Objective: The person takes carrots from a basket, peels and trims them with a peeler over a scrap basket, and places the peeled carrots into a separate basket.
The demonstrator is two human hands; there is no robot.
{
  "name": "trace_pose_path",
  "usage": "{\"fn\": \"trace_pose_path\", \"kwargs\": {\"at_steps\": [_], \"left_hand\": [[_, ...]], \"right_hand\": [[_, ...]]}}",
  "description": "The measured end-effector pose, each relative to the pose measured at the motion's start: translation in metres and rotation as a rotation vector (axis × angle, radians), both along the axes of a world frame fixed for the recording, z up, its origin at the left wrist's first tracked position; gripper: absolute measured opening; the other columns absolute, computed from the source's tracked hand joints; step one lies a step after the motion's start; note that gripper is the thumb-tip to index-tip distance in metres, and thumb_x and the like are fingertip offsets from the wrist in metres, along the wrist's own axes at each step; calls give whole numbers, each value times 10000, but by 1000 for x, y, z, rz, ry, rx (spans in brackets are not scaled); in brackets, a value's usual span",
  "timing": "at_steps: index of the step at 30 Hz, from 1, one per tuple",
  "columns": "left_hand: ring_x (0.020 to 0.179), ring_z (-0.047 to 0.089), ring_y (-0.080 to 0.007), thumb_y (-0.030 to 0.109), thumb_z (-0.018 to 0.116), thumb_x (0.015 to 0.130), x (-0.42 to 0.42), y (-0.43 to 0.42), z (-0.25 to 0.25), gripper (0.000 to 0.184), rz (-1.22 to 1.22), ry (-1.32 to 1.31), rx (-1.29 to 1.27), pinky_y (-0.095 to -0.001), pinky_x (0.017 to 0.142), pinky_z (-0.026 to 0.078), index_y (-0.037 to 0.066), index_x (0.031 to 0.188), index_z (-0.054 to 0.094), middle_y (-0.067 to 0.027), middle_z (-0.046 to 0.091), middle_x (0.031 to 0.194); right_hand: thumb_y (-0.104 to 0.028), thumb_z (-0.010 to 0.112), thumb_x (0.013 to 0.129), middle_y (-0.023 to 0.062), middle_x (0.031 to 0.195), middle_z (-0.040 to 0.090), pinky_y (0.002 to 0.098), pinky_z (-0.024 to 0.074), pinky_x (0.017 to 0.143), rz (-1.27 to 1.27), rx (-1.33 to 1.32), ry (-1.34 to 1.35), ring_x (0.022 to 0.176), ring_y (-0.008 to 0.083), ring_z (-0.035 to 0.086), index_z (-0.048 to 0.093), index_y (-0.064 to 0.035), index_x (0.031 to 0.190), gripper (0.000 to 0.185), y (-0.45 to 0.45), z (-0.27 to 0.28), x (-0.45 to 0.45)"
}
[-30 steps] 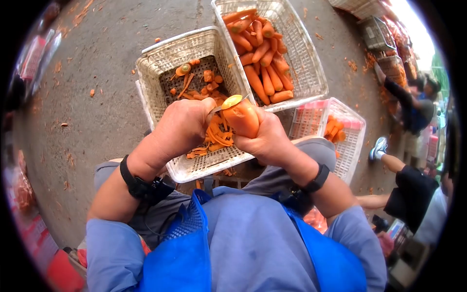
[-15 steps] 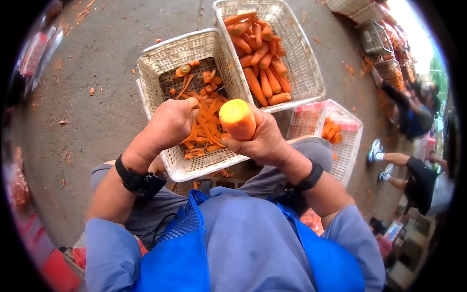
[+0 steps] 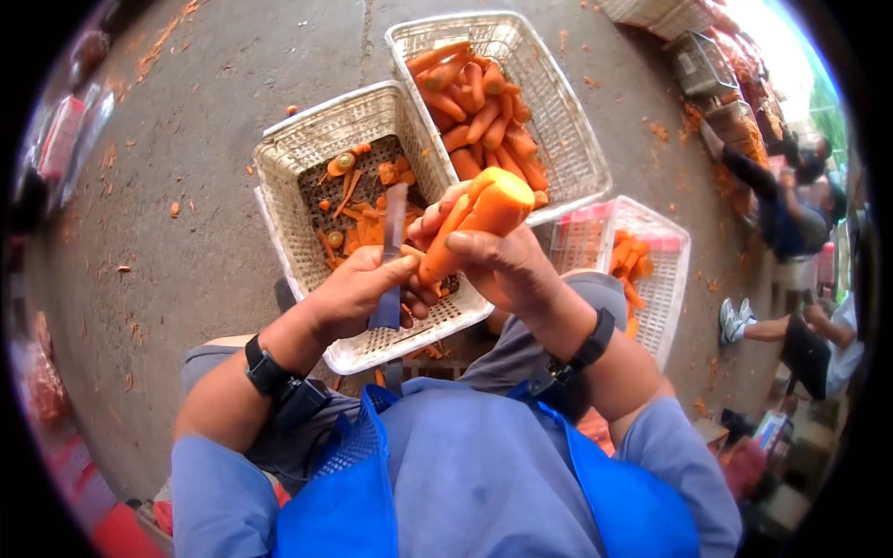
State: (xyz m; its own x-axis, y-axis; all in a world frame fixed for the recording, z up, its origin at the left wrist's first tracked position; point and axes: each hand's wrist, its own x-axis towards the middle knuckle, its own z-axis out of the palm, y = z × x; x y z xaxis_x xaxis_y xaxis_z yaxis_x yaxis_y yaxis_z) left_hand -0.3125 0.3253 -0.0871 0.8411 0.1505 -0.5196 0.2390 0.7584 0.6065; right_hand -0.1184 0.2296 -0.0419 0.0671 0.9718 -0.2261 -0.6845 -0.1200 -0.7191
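In my right hand (image 3: 507, 265) is a thick orange carrot (image 3: 479, 214), tilted, with its broad cut end up and to the right. The narrower end points down towards my left hand (image 3: 358, 290), whose fingers are close to it; whether they touch it I cannot tell. My left hand is closed round a knife (image 3: 389, 256) with a dark blue handle, its grey blade pointing away from me. Below both hands is a white plastic basket (image 3: 265, 209) with orange peelings (image 3: 365, 228) and carrot ends.
A second white basket (image 3: 586, 130) with several whole carrots (image 3: 479, 107) stands behind on the right. Near my right knee, another basket (image 3: 665, 316) holds carrot pieces (image 3: 633, 259). Scraps lie on the concrete floor (image 3: 186, 307). People (image 3: 805, 349) are at the far right.
My left hand has turned and come closer to the carrot, and the knife now shows plainly. The carrot has tilted from end-on to a side view, its cut end further right.
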Motion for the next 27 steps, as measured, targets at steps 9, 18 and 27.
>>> {"fn": "trace_pose_path", "kwargs": {"at_steps": [9,18,27], "left_hand": [[659,613,-109,263,610,1009,-4,41,12,249,475,-84,251,-255,605,539,54,1144,622,-9,620,783],[658,595,-81,203,574,1033,0,36,32,227,329,-79,791,-211,617,497,2,1109,646,-21,655,811],[668,530,-72,49,537,1009,-5,32,41,102,49,28,1195,-239,617,469,10,983,628,19,567,742]], "right_hand": [[-117,857,727,127,1378,544,355,474,1038,154,81,1,1237,200,573,365,-8,1488,912,-9,13,21],[-266,794,754,82,866,664,315,512,763,248,-166,-977,819,148,624,660,27,1057,442,-24,-15,9],[-199,775,764,22,860,636,265,504,721,152,-187,-774,785,85,573,655,31,1033,373,-26,-15,9]]}}
